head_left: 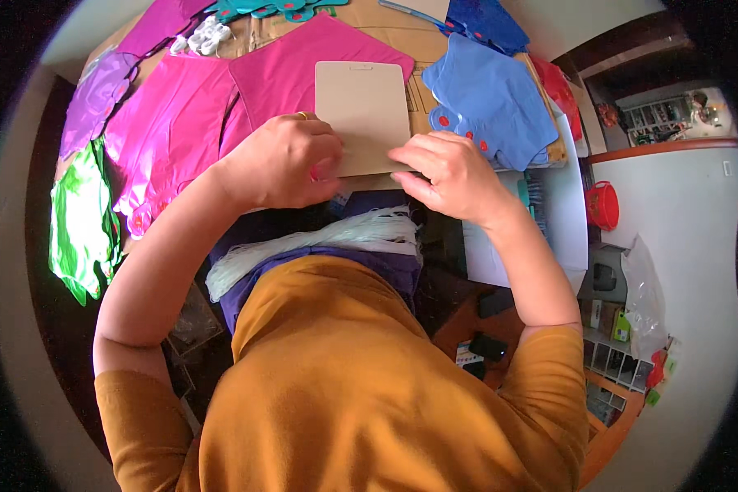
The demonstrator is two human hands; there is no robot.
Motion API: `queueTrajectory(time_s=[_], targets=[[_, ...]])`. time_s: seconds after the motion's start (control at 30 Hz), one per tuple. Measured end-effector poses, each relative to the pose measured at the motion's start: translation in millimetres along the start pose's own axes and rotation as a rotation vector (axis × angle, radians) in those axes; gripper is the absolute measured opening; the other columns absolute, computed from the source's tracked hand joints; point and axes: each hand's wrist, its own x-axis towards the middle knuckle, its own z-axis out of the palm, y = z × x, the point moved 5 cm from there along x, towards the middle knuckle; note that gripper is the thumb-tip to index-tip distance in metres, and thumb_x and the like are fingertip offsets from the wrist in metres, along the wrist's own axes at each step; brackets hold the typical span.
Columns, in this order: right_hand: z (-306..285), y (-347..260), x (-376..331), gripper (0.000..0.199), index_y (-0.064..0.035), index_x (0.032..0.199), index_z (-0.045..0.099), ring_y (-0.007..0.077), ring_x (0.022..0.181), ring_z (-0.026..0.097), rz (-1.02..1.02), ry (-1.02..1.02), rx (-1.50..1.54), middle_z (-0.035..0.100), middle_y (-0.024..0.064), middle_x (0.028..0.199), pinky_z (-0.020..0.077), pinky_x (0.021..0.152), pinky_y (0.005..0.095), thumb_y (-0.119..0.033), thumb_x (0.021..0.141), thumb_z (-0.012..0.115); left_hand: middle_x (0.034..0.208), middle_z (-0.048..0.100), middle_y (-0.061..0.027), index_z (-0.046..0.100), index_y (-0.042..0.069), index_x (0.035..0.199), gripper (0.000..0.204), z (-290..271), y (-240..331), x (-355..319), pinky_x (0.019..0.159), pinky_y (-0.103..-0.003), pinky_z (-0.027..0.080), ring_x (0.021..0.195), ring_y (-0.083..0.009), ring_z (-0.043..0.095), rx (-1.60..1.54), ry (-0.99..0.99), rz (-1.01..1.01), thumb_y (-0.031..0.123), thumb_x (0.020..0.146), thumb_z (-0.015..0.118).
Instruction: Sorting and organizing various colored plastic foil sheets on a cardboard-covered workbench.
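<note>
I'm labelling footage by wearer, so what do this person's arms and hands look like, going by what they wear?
Plain mustard-orange sleeves end near the elbows, leaving the forearms bare. The left hand wears a gold-coloured ring; none shows on the right hand. Neither is gloved, and no watch or bracelet shows.

Bright, soft light across desk [369,23], seemingly strongest from left: green foil sheet [82,209] blown nearly white, pink foil sheet [168,123] streaked with sheen. Beige card [361,107] before me matte, evenly lit. Deep shadow under desk; gentle fold shading on my mustard shirt [328,377]. Fisheye bowing room edges, black vignette swallowing corners. Distant shelf [656,116] contents soft, hard to make out.
</note>
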Motion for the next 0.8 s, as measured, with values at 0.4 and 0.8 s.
queueTrajectory(time_s=[0.4, 0.8], targets=[[16, -14, -8, 0.011, -0.0062, 0.08, 0.058, 0.0251, 0.077, 0.056, -0.045, 0.126, -0.229, 0.053, 0.0066, 0.082, 0.0485, 0.073, 0.0375, -0.009, 0.073, 0.065, 0.101, 0.068, -0.0147, 0.059, 0.003, 0.082, 0.018, 2, 14, -10, 0.076, -0.039, 0.055, 0.089, -0.0319, 0.067, 0.101, 0.154, 0.118, 0.016, 0.075, 0.071], [9, 19, 9, 0.018, -0.0021, 0.084, 0.065, 0.0345, 0.082, 0.063, 0.381, -0.15, 0.132, 0.063, 0.0145, 0.087, 0.0493, 0.072, 0.0428, -0.019, 0.081, 0.071, 0.102, 0.065, -0.0165, 0.063, -0.001, 0.074, 0.02, 10, -12, -11, 0.076, -0.039, 0.052, 0.09, -0.0328, 0.064, -0.151, 0.16, -0.133, 0.016, 0.08, 0.072]])
